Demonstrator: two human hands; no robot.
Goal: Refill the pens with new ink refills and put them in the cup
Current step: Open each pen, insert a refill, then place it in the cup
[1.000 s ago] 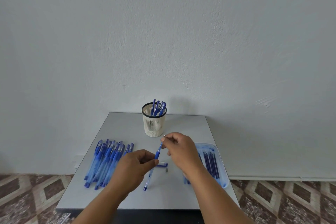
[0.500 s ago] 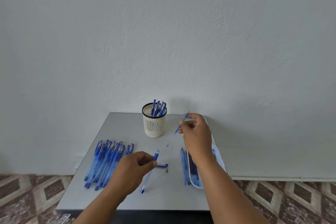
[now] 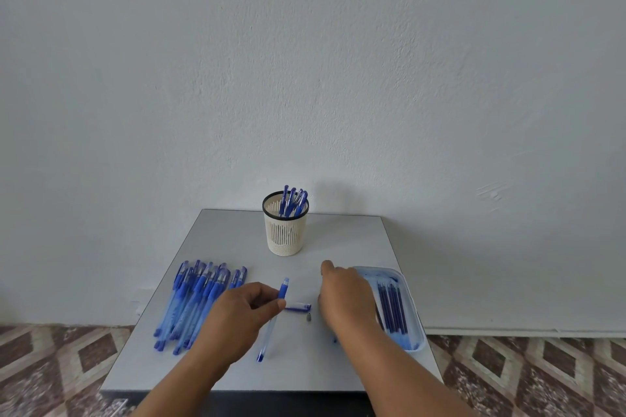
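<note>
Two bare forearms reach in from the bottom edge over a small grey table (image 3: 237,369) set against a pale wall. Nearest the viewer, the left hand (image 3: 237,311) pinches an open pen barrel (image 3: 271,322) between thumb and fingertips, just below its blue grip; the clear barrel slants down toward the table's front edge, and its tip piece appears to be off. Just right of it, on the tabletop, lie a blue pen cap (image 3: 298,307) and a tiny grey tip piece (image 3: 309,317), close together but apart.

Beside these, the right hand (image 3: 345,298) hangs palm down at the left rim of a shallow clear tray (image 3: 411,301), its back to the camera. Its fingers are hidden, so whether it holds anything cannot be told. Several dark blue refills (image 3: 393,308) lie side by side in the tray.

On the left side of the table, a heap of capped blue pens (image 3: 200,298) lies fanned out, roughly a dozen or more, seemingly waiting to be refilled.

Farthest back, near the wall, a cream mesh cup (image 3: 284,234) with a black rim stands upright and holds a handful of blue pens, caps up.

Judging by this layout, the job is under way but mostly unfinished: a few pens are in the cup, one is taken apart and awaits a new refill, and the large heap remains.
</note>
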